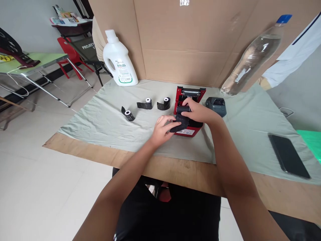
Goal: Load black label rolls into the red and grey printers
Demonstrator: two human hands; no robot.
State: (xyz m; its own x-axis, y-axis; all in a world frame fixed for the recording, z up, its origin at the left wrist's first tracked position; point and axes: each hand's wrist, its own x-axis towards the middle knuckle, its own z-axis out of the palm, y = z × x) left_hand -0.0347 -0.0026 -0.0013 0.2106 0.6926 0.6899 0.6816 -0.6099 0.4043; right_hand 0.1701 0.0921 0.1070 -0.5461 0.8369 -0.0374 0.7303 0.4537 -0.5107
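Note:
A red and black printer [197, 131] stands on the cloth in front of me with its lid up. Over it, my right hand [200, 112] is closed around a roll of black paper [184, 109], thumb below and fingers above. From that roll a loose black strip hangs toward me, and my left hand [162, 130] pinches its edge at the printer's front left. Part of the printer's inside is hidden by the hands and the strip. To the left lie three more black rolls with white cores: one nearest [128, 115], one in the middle [148, 103], one beside the printer [164, 104].
A dark grey device [216, 106] sits right of the printer. A phone [288, 155] lies at the right. Along the cardboard wall [175, 63] stand a white detergent jug [120, 63] and a tilted clear bottle [255, 55]. Wood [185, 167] shows along the table's front edge.

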